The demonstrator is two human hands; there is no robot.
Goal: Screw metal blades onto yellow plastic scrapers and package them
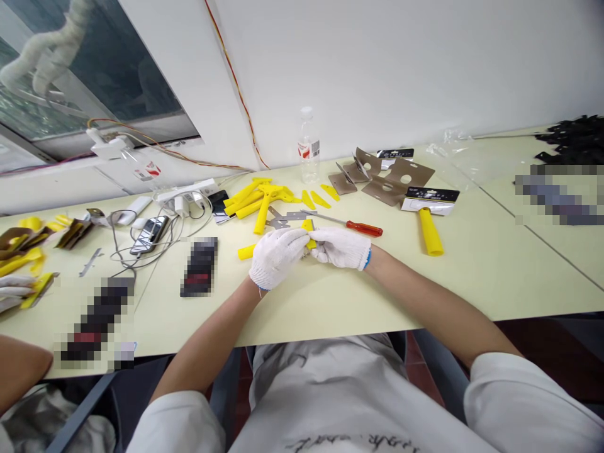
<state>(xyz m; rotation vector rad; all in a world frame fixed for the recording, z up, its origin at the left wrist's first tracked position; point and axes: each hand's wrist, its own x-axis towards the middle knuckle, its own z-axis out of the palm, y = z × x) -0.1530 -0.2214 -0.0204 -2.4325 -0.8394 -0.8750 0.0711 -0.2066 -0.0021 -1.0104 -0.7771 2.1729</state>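
Note:
Both of my hands wear white knit gloves and meet over the table. My left hand (279,253) is closed on a yellow plastic scraper (308,225), whose handle end pokes out left of the glove. My right hand (340,246) pinches the scraper's head from the other side; small details between the fingertips are hidden. Just beyond lie thin grey metal blades (278,218) and a screwdriver (363,228) with a red handle. Several yellow scraper bodies (264,202) are piled behind them, beside flat yellow blade covers (321,199).
Brown folded cards (396,185) and a carded yellow scraper (430,233) lie to the right. A plastic bottle (309,148) stands by the wall. Cables, a phone (150,234) and a pixelated dark item (200,267) are on the left. At far left, a co-worker's gloved hand (16,290) holds a yellow scraper.

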